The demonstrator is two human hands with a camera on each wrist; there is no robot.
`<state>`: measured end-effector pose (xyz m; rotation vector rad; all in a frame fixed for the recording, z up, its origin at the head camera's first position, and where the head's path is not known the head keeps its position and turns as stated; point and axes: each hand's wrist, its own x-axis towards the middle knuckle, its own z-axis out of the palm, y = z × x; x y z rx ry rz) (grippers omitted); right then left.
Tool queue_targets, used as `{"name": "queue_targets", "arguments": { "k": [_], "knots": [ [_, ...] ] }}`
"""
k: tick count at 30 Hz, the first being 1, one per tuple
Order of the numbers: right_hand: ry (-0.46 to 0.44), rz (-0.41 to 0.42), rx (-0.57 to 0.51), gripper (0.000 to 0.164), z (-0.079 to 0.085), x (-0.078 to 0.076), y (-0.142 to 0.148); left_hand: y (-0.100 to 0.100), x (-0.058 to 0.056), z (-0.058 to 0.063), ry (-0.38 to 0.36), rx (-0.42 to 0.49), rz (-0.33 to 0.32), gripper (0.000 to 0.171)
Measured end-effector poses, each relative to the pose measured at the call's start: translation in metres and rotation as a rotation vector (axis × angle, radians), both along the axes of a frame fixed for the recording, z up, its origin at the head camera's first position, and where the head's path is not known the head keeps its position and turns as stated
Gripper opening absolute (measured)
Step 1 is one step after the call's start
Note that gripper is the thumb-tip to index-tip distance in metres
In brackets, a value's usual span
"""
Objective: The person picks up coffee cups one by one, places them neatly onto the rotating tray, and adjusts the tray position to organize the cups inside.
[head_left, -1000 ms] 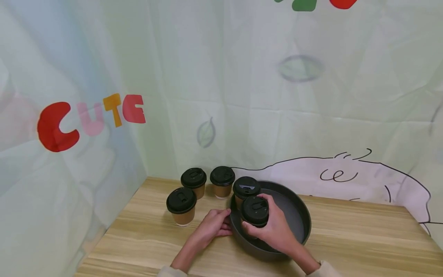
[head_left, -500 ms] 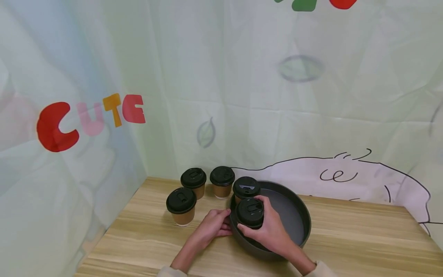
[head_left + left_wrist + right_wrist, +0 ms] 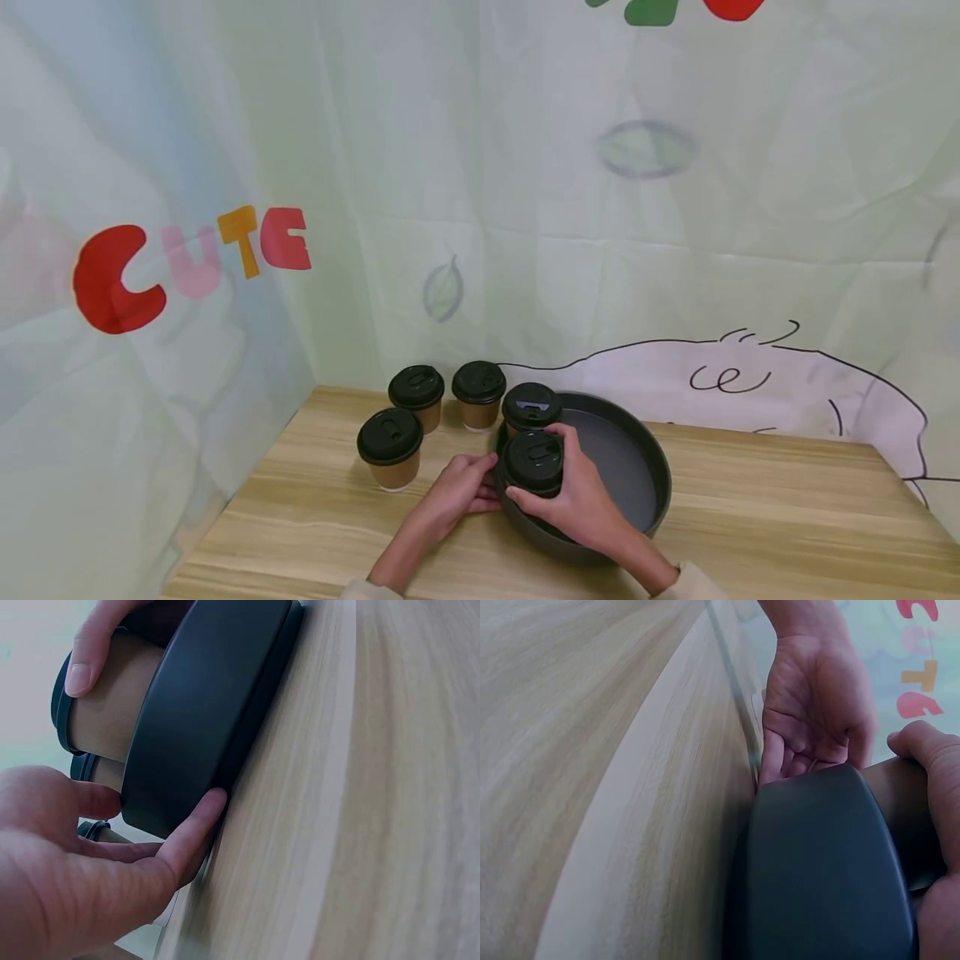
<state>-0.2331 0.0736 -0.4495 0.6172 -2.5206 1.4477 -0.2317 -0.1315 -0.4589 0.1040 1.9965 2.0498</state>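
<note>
My right hand (image 3: 581,492) grips a brown paper coffee cup (image 3: 112,694) by its side, thumb and fingers around it below the black lid (image 3: 534,460). This cup is upright inside the dark round pan (image 3: 637,467), at its left side. Just behind it, another lidded coffee cup (image 3: 532,406) stands in the pan. My left hand (image 3: 459,487) holds the pan's left side, with the thumb at the rim and fingers against the lower outer wall, as the left wrist view shows. The cup's base is hidden from the head view.
Left of the pan, three more lidded coffee cups (image 3: 392,448) (image 3: 417,397) (image 3: 479,393) stand upright on the wooden table (image 3: 765,508). A printed curtain (image 3: 525,167) hangs behind the table and along its left side.
My right hand has shifted left with the cup, bringing it closer to the pan's left wall and my left hand. The left hand keeps its place on the pan.
</note>
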Motion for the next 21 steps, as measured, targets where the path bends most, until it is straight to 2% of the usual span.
{"name": "queue_targets", "arguments": {
  "k": [5,7,12,15,18,21],
  "knots": [
    [0.010,-0.021,0.012,0.097,0.000,0.001,0.004,0.000,0.000,0.001,-0.005,-0.002,0.003,0.042],
    [0.028,-0.035,-0.004,0.093,0.001,0.001,0.009,0.000,0.000,0.001,-0.008,-0.002,0.004,0.042],
    [0.140,-0.082,-0.062,0.063,0.002,-0.007,0.037,-0.001,0.001,0.001,-0.013,0.011,0.009,0.037],
    [0.190,-0.178,-0.054,0.049,0.003,-0.018,0.063,-0.001,0.001,0.001,-0.014,0.013,0.012,0.036],
    [0.148,-0.293,-0.036,0.044,0.001,-0.027,0.090,-0.001,0.001,0.001,-0.018,0.014,0.016,0.035],
    [0.013,-0.358,0.012,0.047,-0.004,-0.034,0.114,-0.001,0.001,0.001,-0.016,0.021,0.014,0.035]
  ]
}}
